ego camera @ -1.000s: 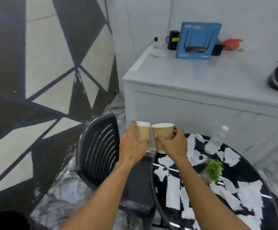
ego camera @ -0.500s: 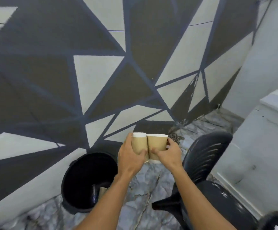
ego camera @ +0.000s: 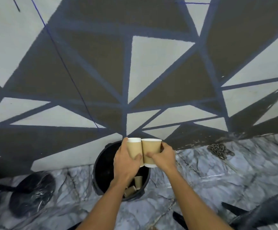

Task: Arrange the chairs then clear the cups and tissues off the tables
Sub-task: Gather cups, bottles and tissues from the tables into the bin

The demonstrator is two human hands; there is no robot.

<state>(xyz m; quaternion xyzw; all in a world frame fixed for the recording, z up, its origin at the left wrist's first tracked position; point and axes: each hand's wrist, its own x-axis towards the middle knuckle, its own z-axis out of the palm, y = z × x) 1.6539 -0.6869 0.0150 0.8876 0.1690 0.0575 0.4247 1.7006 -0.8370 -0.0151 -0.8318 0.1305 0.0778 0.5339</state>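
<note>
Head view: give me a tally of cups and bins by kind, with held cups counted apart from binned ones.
Paper cups held: 2, left cup in the left hand, right cup in the right hand.
Paper cups seen in the black bin: 2, upper cup and lower cup; the left arm may hide more.
Black bins: 1.
Total: 5.

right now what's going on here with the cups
A person seems to be binning paper cups. The left hand grips the left cup and the right hand grips the right cup, upright and touching, over a black bin by the painted wall. A few similar cups already lie inside it. Neither is let go yet.
</note>
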